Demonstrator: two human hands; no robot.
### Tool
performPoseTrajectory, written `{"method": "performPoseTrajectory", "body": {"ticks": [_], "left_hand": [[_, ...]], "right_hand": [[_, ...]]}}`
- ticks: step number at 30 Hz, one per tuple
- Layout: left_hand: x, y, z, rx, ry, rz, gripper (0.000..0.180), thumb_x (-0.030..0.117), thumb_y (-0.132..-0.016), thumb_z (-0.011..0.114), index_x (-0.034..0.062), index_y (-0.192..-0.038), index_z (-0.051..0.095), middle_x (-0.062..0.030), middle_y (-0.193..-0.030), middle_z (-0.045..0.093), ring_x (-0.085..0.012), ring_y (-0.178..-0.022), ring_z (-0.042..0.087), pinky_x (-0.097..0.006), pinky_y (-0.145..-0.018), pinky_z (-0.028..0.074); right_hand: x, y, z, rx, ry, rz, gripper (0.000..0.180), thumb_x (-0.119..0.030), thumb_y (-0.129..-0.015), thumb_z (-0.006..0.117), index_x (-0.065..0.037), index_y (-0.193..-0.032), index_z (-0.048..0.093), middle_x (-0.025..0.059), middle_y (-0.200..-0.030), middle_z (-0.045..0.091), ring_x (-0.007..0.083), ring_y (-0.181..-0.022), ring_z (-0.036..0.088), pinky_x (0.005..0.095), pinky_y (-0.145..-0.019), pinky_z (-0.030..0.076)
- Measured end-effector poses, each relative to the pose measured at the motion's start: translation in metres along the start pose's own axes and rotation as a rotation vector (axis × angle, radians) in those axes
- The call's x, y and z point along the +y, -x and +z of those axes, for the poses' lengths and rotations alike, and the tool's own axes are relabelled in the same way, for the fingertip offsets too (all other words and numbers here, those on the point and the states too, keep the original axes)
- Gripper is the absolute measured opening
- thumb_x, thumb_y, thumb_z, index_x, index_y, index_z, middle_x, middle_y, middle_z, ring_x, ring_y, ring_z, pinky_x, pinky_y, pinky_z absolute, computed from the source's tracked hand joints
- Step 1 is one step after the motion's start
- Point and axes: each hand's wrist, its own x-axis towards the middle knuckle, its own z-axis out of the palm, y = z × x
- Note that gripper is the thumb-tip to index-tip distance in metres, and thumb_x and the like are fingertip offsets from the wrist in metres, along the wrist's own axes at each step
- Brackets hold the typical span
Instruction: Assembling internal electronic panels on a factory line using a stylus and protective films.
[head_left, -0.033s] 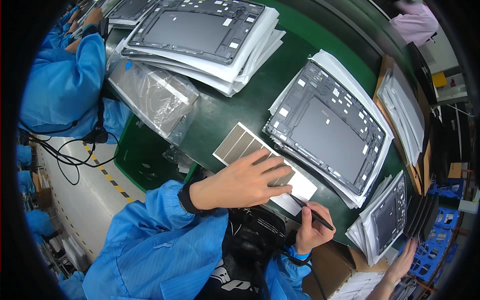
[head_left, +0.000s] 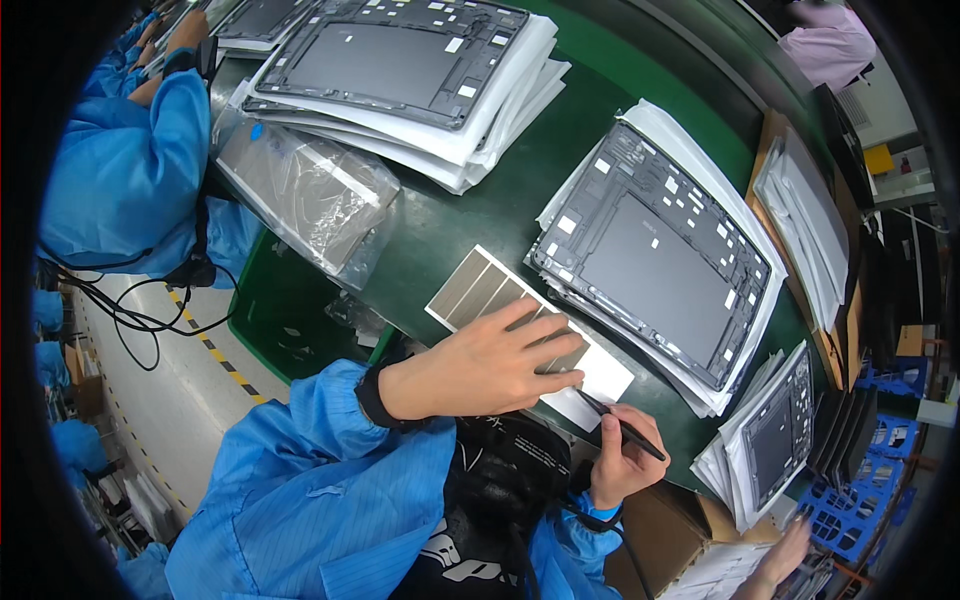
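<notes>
My left hand (head_left: 490, 365) lies palm down with its fingers apart on a white backing sheet (head_left: 604, 378) that carries grey-brown strips (head_left: 470, 287). The sheet's right end is bare white. In my right hand (head_left: 628, 460) is a pair of slim black tweezers (head_left: 632, 437), pinched between thumb and fingers. Their tips are beside my left fingertips at the sheet's edge. Just beyond the sheet, a dark grey tablet housing (head_left: 665, 262) with small white labels lies on a stack of white sheets.
More housings (head_left: 385, 60) lie on a stack at the far left, beside a clear bag of strips (head_left: 310, 190). A smaller stack (head_left: 765, 440) sits at the right, above a cardboard box (head_left: 650, 540). Another person's hand (head_left: 785, 555) is at lower right. A blue-sleeved person (head_left: 130, 190) works at left.
The other person's hand at the lower right has moved down and left, away from the dark panels. My own hands and the tweezers stay nearly still.
</notes>
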Motion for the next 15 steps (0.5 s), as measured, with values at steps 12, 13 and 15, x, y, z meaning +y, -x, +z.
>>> {"method": "performPoseTrajectory", "body": {"ticks": [12,13,15], "left_hand": [[-0.01,-0.004,0.006,0.056,0.013,0.051,0.045,0.027,-0.08,0.076,0.0187,-0.123,0.07,-0.0051,-0.13,0.061,-0.0259,-0.123,0.055,-0.043,-0.105,0.046],[-0.009,-0.004,0.006,0.076,-0.013,0.057,0.042,0.027,-0.081,0.075,0.0189,-0.121,0.071,-0.0045,-0.129,0.062,-0.0251,-0.122,0.056,-0.043,-0.104,0.047],[-0.009,-0.001,0.009,0.084,-0.018,0.115,0.04,0.026,-0.082,0.074,0.0192,-0.121,0.071,-0.0039,-0.128,0.062,-0.0243,-0.12,0.057,-0.042,-0.102,0.048]], "right_hand": [[0.002,-0.005,-0.007,-0.107,-0.02,-0.021,0.014,0.004,-0.077,0.082,0.004,-0.089,0.074,0.0165,-0.085,0.075,0.0239,-0.078,0.073,0.0302,-0.072,0.056],[0.002,-0.004,-0.008,-0.121,-0.016,-0.007,0.015,0.003,-0.077,0.083,0.004,-0.089,0.074,0.0165,-0.085,0.075,0.0243,-0.079,0.074,0.0306,-0.073,0.056],[0.003,-0.004,-0.008,-0.137,-0.01,0.01,0.015,0.003,-0.077,0.083,0.004,-0.089,0.074,0.0166,-0.085,0.075,0.0247,-0.079,0.074,0.031,-0.073,0.057]]}}
